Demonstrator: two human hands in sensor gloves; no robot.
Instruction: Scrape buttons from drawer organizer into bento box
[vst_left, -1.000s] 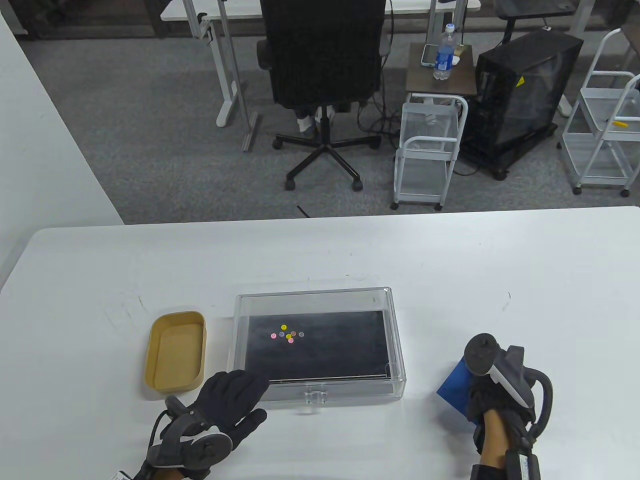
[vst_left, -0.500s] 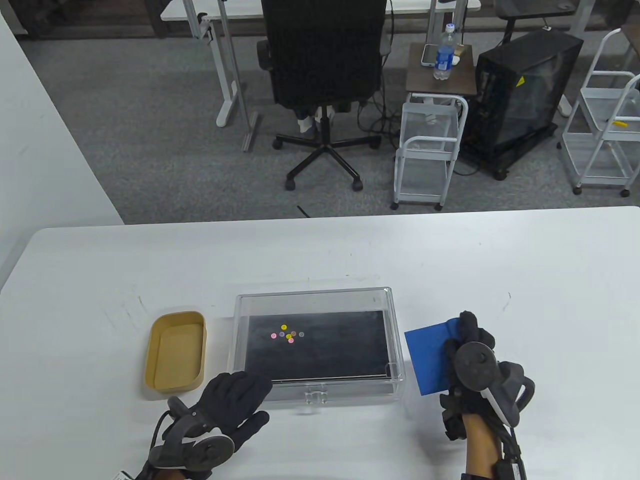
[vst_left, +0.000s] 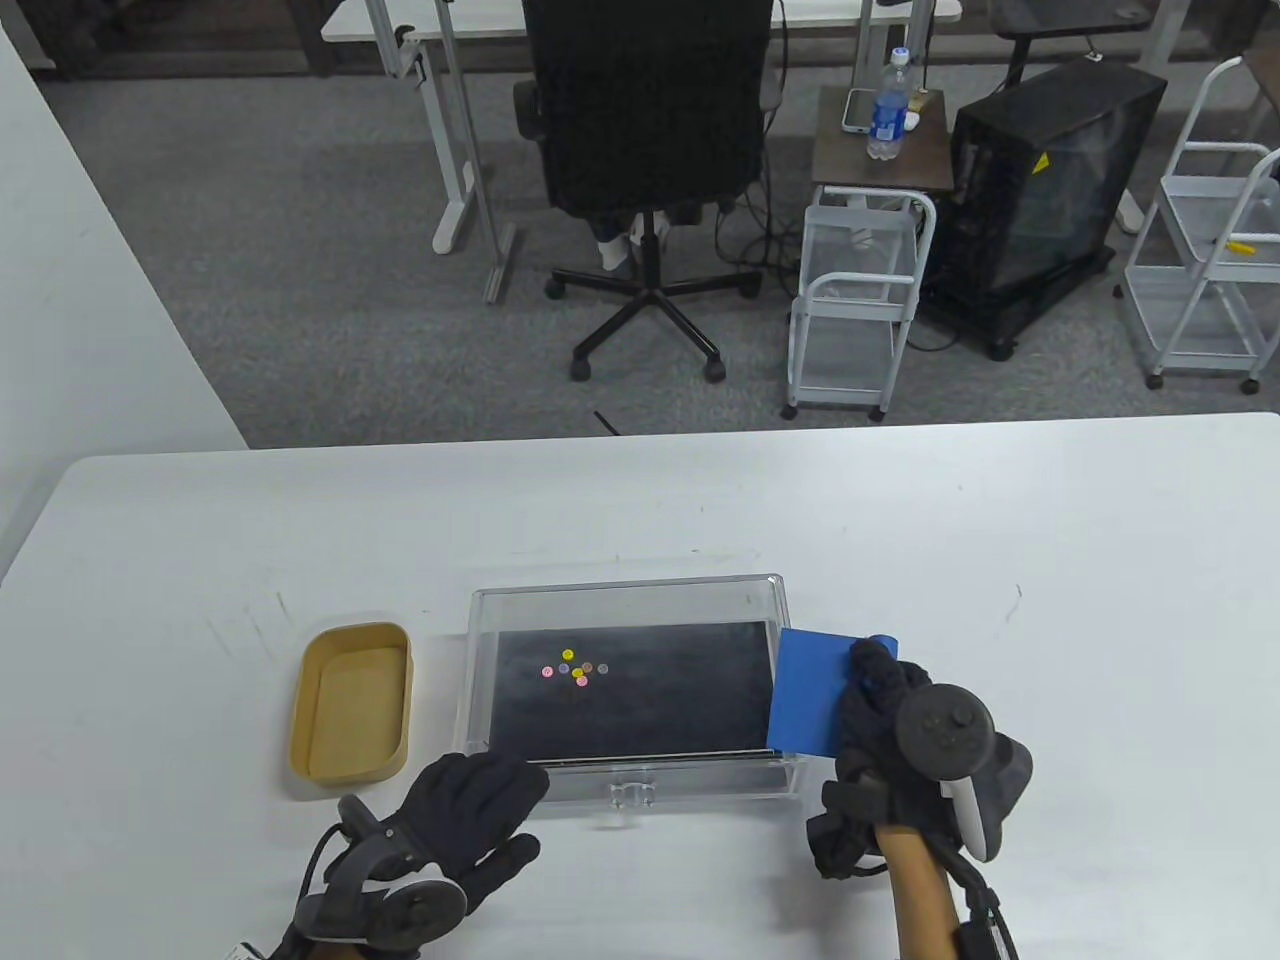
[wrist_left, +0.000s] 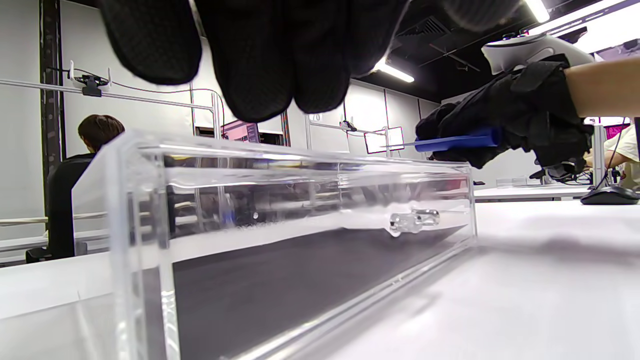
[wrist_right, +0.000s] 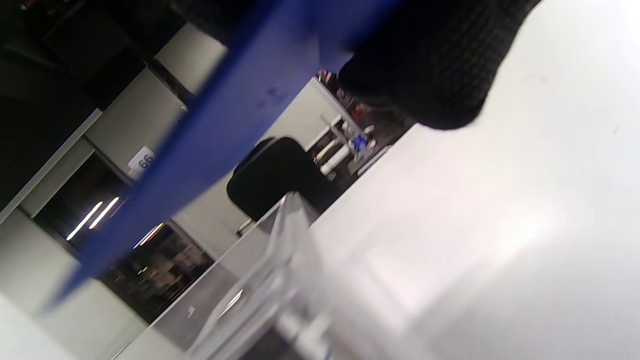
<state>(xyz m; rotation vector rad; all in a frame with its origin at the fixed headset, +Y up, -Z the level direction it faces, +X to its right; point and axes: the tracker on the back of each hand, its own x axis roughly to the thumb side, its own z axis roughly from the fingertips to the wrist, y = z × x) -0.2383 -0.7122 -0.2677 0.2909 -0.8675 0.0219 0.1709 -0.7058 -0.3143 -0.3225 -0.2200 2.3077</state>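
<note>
A clear acrylic drawer organizer (vst_left: 790, 640) with a black liner sits mid-table; it also shows in the left wrist view (wrist_left: 300, 210). Several small coloured buttons (vst_left: 575, 670) lie on its liner, left of centre. A tan bento box (vst_left: 352, 700) stands empty to its left. My right hand (vst_left: 880, 720) grips a blue scraper card (vst_left: 810, 695), held above the organizer's right edge; the card also shows in the left wrist view (wrist_left: 450, 144) and the right wrist view (wrist_right: 210, 145). My left hand (vst_left: 480, 800) lies flat with fingers spread against the organizer's front left corner.
The white table (vst_left: 1050, 560) spreads wide on all sides of the organizer. Beyond its far edge stand an office chair (vst_left: 650, 150), a white cart (vst_left: 860, 300) and a black computer case (vst_left: 1050, 170).
My right hand has lifted the blue card from the table at the right and carried it left and forward to the organizer's right edge. My left hand has barely moved.
</note>
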